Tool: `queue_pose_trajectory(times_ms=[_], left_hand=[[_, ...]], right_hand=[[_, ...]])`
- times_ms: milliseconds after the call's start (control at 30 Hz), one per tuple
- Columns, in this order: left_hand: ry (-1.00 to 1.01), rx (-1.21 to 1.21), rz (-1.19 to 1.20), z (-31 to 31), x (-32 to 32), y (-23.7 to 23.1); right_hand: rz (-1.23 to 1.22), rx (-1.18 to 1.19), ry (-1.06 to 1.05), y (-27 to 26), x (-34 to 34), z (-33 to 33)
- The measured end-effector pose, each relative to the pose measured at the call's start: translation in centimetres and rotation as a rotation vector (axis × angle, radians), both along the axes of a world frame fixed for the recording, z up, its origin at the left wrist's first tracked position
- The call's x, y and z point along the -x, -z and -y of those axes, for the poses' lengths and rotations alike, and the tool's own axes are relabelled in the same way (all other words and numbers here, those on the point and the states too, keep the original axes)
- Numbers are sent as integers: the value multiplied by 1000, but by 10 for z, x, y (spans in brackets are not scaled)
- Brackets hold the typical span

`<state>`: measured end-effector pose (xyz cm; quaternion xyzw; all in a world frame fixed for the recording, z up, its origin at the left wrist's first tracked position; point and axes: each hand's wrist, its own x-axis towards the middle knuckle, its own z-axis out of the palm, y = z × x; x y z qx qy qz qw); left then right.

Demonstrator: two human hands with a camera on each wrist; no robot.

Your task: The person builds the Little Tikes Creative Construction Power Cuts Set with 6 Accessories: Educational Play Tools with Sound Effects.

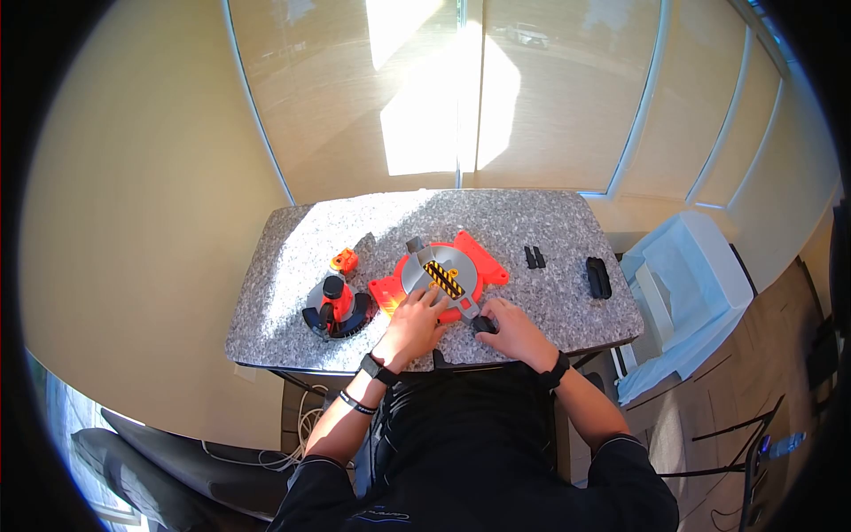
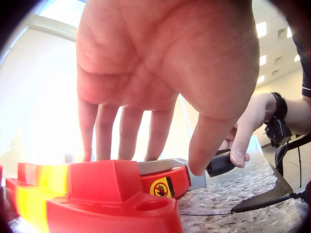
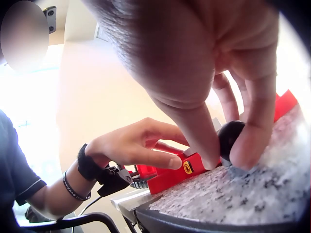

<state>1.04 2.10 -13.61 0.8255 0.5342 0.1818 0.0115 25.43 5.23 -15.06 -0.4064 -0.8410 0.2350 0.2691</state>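
A red base with a round grey plate (image 1: 418, 271) and a black-and-yellow striped strip (image 1: 443, 278) lies at the middle of the table. My left hand (image 1: 415, 330) rests on its near left part, fingers extended downward; in the left wrist view the hand (image 2: 165, 58) spans above the red body (image 2: 104, 182). At the base's near right corner, my right hand (image 1: 519, 335) pinches a black knob (image 1: 484, 324) between thumb and finger. The right wrist view shows the knob (image 3: 230, 140) between the fingertips, close to the granite surface.
Left of the base stands a red and grey saw-like part (image 1: 337, 310) with a black guard, and an orange piece (image 1: 344, 260) behind it. Small black pieces (image 1: 534, 257) and a black tray-like part (image 1: 598, 278) lie to the right. A bin with a light blue liner (image 1: 700, 266) stands beyond the table.
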Motion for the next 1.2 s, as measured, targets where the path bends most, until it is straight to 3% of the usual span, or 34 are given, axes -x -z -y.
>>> queue_pose_trajectory(times_ms=[367, 567, 867, 1200], left_hand=[[5, -1, -5, 1, 0, 0], [6, -11, 8, 0, 0, 1], [-1, 1, -1, 0, -1, 1], [-1, 2, -9, 0, 0, 1]], right_hand=[[-2, 76, 39, 3, 1, 1], [-14, -39, 27, -3, 2, 3], [-31, 92, 79, -3, 1, 2], [10, 0, 49, -6, 2, 4]])
